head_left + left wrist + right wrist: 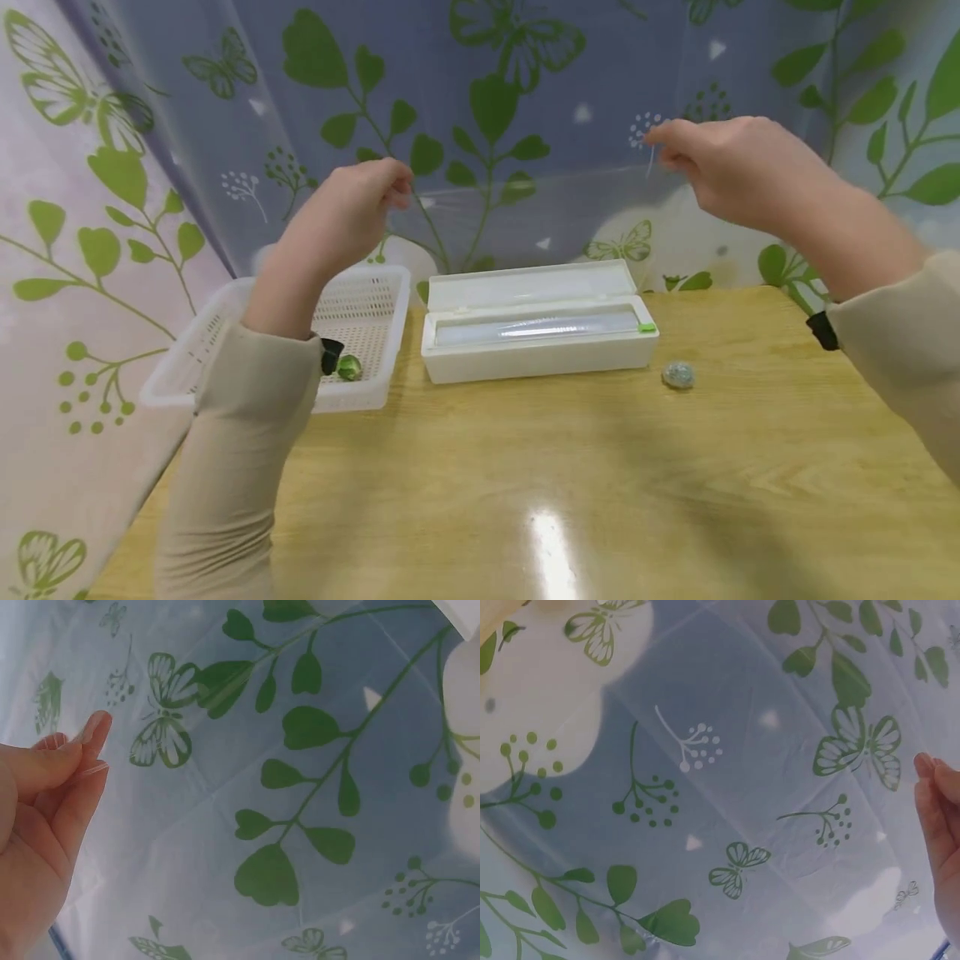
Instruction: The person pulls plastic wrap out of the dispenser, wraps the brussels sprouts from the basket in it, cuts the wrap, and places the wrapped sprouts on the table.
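Both hands are raised above the table's back edge, well apart. My left hand (352,208) pinches thin clear plastic wrap between thumb and fingers; its edge glints across the fingertips in the left wrist view. My right hand (750,171) has its thumb and fingers pinched together on the other side. Between them the plastic wrap (517,204) is a faint, hazy sheet, hard to make out against the curtain. Below stands a white wrap dispenser box (540,360), its lid raised, with a shiny roll of film (536,327) inside and a green slider (647,327) at its right end.
At the left, partly behind my left arm, is a white plastic basket (400,333) holding a small round green vegetable (348,367). A small, shiny, pale-green lump (678,375) lies on the wooden table (480,467) right of the box. A patterned curtain (600,50) hangs behind.
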`<state>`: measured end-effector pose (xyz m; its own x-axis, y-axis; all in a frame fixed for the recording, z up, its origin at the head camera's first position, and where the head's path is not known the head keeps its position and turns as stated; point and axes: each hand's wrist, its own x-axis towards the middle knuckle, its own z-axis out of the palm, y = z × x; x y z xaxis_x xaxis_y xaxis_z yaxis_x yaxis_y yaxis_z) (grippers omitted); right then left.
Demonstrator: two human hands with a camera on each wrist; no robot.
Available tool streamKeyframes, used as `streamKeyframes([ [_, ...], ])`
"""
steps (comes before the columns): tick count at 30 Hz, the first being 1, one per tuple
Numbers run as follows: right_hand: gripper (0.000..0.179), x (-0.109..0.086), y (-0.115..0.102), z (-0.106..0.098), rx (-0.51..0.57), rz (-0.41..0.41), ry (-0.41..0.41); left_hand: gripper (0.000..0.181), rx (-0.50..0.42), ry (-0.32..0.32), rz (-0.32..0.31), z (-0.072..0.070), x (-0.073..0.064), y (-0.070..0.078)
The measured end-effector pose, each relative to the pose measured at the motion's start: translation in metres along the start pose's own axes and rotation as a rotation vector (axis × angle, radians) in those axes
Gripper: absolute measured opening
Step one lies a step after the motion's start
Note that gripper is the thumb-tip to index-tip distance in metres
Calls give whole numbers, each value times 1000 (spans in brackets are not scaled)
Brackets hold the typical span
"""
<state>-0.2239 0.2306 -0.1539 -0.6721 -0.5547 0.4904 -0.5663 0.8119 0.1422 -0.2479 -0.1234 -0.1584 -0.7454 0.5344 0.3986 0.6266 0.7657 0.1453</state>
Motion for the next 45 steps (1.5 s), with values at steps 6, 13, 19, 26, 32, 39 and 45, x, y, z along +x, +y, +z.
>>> streamKeyframes([
  [6, 18, -16, -5, 1, -53, -31, 83, 15, 70, 125, 160, 6, -20, -5],
  [13, 3, -44, -9, 7, 45, -142, 110, 8, -25, 73, 312, 9, -46, -9],
  [19, 6, -61, -9, 14, 240, -307, 53, 11, -193, -95, 326, 11, -69, 0],
  [26, 25, -82, -16, 23, 470, -393, -90, 13, -194, -224, 334, 19, -91, 11],
  [32, 32, -100, -26, 40, 672, -480, -213, 15, -237, -419, 331, 33, -107, 19],
  [39, 24, -115, -37, 69, 829, -530, -345, 17, -230, -568, 379, 62, -121, 28],
  [45, 16, -128, -41, 95, 862, -475, -473, 19, -243, -707, 341, 92, -128, 33],
])
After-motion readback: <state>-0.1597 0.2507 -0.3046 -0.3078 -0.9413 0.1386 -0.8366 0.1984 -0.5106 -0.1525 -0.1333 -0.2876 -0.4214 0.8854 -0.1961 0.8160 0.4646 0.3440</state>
